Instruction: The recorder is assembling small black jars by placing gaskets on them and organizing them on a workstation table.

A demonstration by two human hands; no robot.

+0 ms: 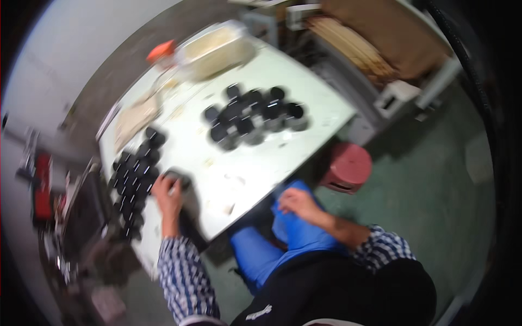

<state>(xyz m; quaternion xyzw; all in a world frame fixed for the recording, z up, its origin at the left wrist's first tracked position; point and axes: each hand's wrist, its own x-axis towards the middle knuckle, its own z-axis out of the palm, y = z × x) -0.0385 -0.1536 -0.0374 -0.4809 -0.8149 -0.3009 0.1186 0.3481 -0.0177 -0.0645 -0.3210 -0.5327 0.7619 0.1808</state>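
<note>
From the head view, my left hand (167, 194) is out at the table's (255, 163) left edge, fingers curled over a small dark piece (178, 178), though motion blur hides how firmly they pinch it. That piece sits just beside the long cluster of black caps (136, 179) lined along the same edge. I judge the grip wants steadying here: close fully on the one piece and lift straight, so the neighbours stay put. My right hand (296, 204) rests off the table on my blue-clad leg (283, 239), fingers loosely together, holding nothing. A second cluster of black caps (255, 117) sits mid-table. At the far edge, a pale tub (215, 49) holds something light-coloured; I can't tell what.
</note>
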